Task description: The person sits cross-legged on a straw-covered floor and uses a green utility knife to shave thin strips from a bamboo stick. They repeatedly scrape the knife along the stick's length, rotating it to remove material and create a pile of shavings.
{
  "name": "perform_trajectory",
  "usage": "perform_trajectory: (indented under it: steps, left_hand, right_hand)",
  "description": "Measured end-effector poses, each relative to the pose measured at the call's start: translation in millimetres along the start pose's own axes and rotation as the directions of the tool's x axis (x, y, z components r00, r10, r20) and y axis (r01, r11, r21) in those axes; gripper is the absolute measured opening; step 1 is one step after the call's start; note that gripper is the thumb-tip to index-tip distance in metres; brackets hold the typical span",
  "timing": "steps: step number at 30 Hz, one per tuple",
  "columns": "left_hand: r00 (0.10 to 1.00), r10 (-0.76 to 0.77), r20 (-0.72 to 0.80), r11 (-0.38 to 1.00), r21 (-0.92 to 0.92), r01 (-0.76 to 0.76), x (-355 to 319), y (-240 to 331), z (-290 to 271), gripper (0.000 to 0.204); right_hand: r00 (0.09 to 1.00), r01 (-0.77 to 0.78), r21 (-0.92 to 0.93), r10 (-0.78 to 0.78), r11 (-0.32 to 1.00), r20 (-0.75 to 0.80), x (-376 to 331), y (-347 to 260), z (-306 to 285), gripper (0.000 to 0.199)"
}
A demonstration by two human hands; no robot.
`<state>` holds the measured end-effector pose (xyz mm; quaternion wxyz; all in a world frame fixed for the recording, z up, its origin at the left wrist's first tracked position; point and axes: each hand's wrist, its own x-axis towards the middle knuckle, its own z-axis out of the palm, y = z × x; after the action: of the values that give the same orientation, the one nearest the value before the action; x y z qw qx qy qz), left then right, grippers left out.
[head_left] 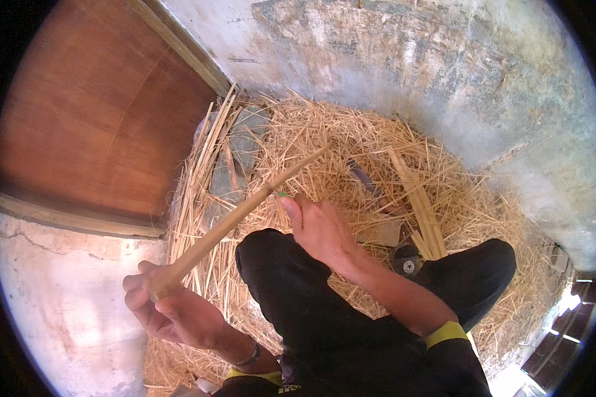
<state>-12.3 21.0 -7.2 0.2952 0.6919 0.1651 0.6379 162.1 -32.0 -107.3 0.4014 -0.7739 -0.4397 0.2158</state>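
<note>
My left hand (175,308) is closed round the thick near end of a long bamboo strip (225,225), which slants up and away to the right. Beyond its midpoint the strip has a node, and its far part looks thinner. Close by that node is my right hand (321,231), fingers curled. A bit of green shows at its thumb tip, against the strip; the rest of whatever it holds is hidden in the hand. Under the strip lies a thick bed of pale bamboo shavings (311,126).
A dark blade (361,173) lies on the shavings beyond my right hand, beside wide split bamboo pieces (418,202). Long thin strips (202,159) are heaped at the left, by a brown wooden panel (106,119). A stained wall (430,73) rises behind. My bent legs (291,284) are below.
</note>
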Motion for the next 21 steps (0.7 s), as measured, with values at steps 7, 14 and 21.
perform_trajectory:
  steps: [7, 14, 21]
  left_hand:
    - [0.994, 0.015, -0.112, 0.995, 0.095, -0.004, 2.5, -1.2, 3.8, 0.03]
    - [0.993, 0.071, -0.095, 0.994, 0.091, -0.062, 14.6, -8.5, 13.4, 0.032]
    - [0.998, -0.018, -0.059, 0.999, 0.048, 0.021, 1.8, -0.7, -1.0, 0.037]
  right_hand:
    - [0.985, -0.164, -0.019, 0.165, 0.986, 0.053, 25.1, 40.4, 10.4, 0.045]
    - [0.847, -0.505, -0.448, 0.522, 0.738, -0.094, 9.5, 231.8, 26.9, 0.054]
    - [0.983, -0.176, 0.094, 0.18, 0.98, -0.035, -6.6, 81.2, -6.3, 0.053]
